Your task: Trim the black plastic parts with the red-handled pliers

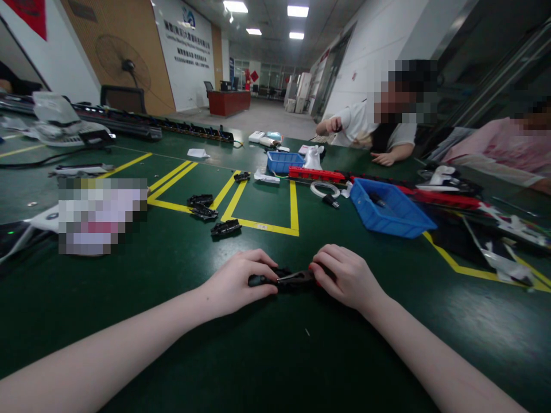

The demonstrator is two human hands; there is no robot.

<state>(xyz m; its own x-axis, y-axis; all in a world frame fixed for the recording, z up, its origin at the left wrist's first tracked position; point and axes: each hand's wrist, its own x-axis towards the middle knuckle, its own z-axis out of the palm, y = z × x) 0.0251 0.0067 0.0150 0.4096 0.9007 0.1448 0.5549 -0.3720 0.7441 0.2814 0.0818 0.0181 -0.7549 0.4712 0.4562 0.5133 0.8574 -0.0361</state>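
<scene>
A small black plastic part (287, 279) lies on the green table (275, 355) right in front of me. My left hand (241, 283) is closed around its left end, fingers curled over it. Pinching the right end is my right hand (344, 277), whose fingers are also curled. Both hands rest on the tabletop with the part stretched between them. How the part is built is hidden by the fingers.
Several similar black parts (209, 213) lie further off inside yellow floor-tape lines (258, 225). A blue bin (390, 209) stands at the right, another blue bin (283, 162) behind it, with red and black strips (318, 174). Two people sit at the far right.
</scene>
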